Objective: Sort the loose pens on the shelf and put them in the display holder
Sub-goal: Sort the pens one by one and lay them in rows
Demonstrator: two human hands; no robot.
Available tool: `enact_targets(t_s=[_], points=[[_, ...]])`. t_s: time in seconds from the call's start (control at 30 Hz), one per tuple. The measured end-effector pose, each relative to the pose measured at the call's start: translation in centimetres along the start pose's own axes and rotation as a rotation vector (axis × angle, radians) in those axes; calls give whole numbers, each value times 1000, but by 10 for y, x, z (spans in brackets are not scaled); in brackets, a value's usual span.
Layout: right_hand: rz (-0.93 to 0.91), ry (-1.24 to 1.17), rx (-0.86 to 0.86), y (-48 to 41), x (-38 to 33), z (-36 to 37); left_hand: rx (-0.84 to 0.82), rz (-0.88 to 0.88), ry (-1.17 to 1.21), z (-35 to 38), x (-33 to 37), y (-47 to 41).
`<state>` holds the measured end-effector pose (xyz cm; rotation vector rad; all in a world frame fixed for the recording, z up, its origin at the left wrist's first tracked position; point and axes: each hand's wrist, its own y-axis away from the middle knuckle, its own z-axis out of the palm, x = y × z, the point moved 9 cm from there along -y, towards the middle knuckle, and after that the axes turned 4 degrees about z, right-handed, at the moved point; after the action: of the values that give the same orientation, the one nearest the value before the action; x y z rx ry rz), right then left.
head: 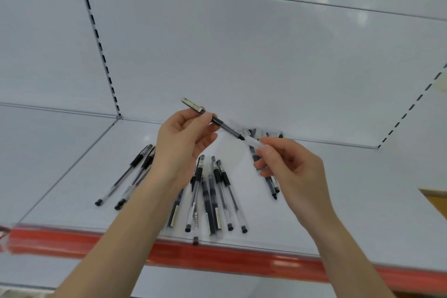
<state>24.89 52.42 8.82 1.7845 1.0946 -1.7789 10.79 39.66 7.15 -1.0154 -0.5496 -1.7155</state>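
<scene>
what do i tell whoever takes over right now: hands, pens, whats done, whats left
Left hand: pinches a black pen, raised over the shelf, tip bare.
Right hand: pinches a clear cap just off that tip.
Loose on the shelf: a pair of pens at left, a fan of pens in the middle, and one stray pen at the front lip.
A few back pens lie behind the right hand; no holder is clearly visible.
Done: cannot tell.
Left: cap this pen, then sort and place the loose ones.
</scene>
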Motion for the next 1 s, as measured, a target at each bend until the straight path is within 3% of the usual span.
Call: enact_targets(t_s=[1.0], points=[[23, -135, 20, 7, 1, -2, 13, 14, 74, 2, -4, 9]])
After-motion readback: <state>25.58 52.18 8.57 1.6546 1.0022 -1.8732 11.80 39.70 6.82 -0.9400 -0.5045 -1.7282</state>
